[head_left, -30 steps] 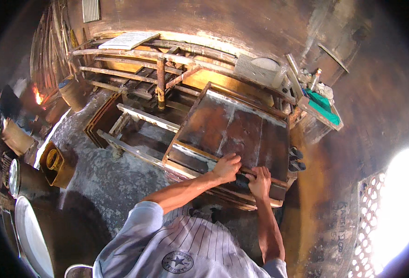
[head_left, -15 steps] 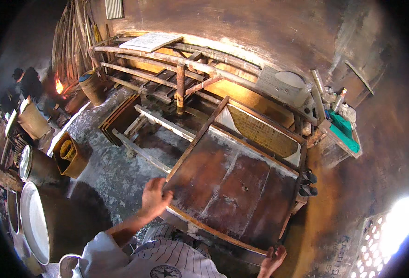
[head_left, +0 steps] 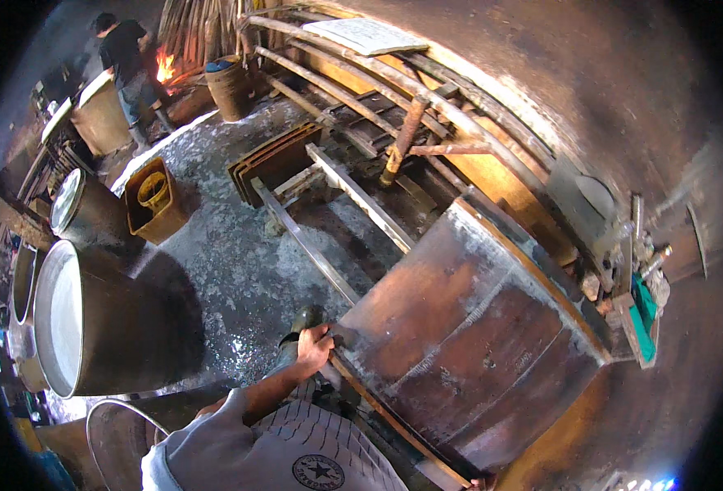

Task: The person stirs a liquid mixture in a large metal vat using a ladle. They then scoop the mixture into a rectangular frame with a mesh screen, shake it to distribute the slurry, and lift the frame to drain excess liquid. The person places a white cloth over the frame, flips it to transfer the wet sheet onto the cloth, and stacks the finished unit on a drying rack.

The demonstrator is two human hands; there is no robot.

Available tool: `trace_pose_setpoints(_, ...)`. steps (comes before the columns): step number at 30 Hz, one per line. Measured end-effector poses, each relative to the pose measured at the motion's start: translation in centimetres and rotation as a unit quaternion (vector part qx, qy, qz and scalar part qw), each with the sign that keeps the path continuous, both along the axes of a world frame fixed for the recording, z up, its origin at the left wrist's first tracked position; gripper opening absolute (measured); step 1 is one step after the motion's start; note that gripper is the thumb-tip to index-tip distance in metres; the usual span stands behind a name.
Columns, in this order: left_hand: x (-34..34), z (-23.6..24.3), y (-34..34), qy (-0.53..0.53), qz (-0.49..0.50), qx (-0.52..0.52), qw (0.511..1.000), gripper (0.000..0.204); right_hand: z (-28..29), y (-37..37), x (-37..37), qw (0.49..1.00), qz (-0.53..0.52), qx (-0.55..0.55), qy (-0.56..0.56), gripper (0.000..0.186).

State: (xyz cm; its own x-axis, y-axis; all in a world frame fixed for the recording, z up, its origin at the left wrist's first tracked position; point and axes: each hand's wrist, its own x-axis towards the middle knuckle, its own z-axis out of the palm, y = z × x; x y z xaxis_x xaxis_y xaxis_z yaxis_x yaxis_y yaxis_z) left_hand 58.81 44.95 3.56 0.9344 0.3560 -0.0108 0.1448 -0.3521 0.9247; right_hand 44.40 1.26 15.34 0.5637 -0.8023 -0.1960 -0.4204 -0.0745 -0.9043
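A large brown wooden board (head_left: 476, 319) with pale streaks and raised edge strips fills the lower right, tilted in front of me. My left hand (head_left: 316, 348) is closed around its near left corner. At the bottom of the picture, my right hand (head_left: 483, 484) is at the near right corner; only a small part of it shows, against the board's edge. Whatever lies under the board is hidden. Below my left hand a dark rubber boot (head_left: 307, 317) shows beside the board.
Two pale wooden rails (head_left: 361, 200) run left from the board toward stacked wooden trays (head_left: 275, 159). A pole rack (head_left: 406, 139) lines the wall. Large metal drums (head_left: 116, 327) and a yellow-brown bin (head_left: 158, 209) stand left. Far left, a person (head_left: 128, 65) stands near a fire (head_left: 165, 65).
The board has come up and tilted, covering the cloth-lined tray with a gridded surface seen before. My view has swung right. The far person now stands upright.
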Motion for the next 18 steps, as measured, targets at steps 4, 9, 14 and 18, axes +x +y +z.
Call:
trace_pose_setpoints(4, 5.4, -2.7, 8.5, 0.087, 0.032, -0.109, 0.990, 0.025, 2.2, 6.8, 8.2, 0.997, 0.052, 0.002, -0.059, 0.036)
trace_pose_setpoints(9, 13.9, -16.7, 22.8, 0.034, 0.036, 0.058, 0.997, 0.028, -1.6, 18.7, 20.9, 0.983, 0.153, 0.043, -0.095, 0.036)
trace_pose_setpoints(14, 27.9, -18.5, 37.9, 0.310, 0.007, 0.273, 0.911, 0.027, -11.9, 30.4, 32.6, 0.932, 0.333, -0.140, -0.011, 0.034)
trace_pose_setpoints(18, 38.5, -16.5, 46.8, 0.363, 0.105, 0.206, 0.903, 0.036, -22.6, 38.3, 40.7, 0.901, 0.361, -0.227, 0.080, 0.031)
